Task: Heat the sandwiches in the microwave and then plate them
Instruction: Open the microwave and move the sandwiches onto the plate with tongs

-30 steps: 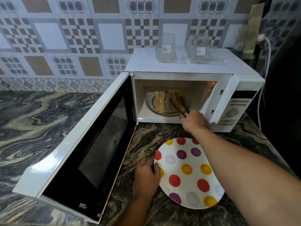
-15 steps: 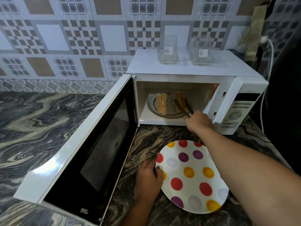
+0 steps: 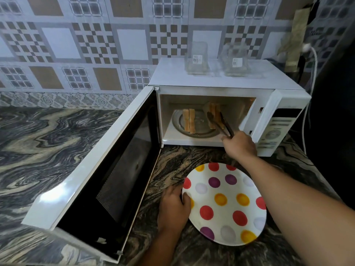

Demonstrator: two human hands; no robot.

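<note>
Nearest the camera, the left hand (image 3: 173,207) rests on the dark marbled table (image 3: 48,143), its fingers curled over the left rim of a white plate with coloured dots (image 3: 224,204) — thumb on the rim, holding the plate where it lies. The plate sits flat on the table in front of the microwave, with nothing on it. The right forearm crosses above the plate's right side, reaching forward.

To the left of the plate, the microwave door (image 3: 99,169) stands swung wide open, its dark window facing the plate.

Further on, the right hand (image 3: 240,145) is at the mouth of the white microwave (image 3: 221,89), fingers wrapped around the handles of dark tongs (image 3: 221,122). The tong arms are pressed against either side of the right sandwich (image 3: 212,112), which stands on edge and appears raised a little above the glass turntable (image 3: 199,129) — whether it is fully clear of the glass is hard to tell. The left sandwich (image 3: 189,120) stands on edge on the turntable, apart from the other one and untouched.

The control panel (image 3: 276,131) is on the microwave's right end. On top of the microwave stand two clear containers (image 3: 196,59), each with a small white label. Behind everything runs a patterned tile wall (image 3: 96,41), and a white cable (image 3: 312,73) hangs down at the far right.
</note>
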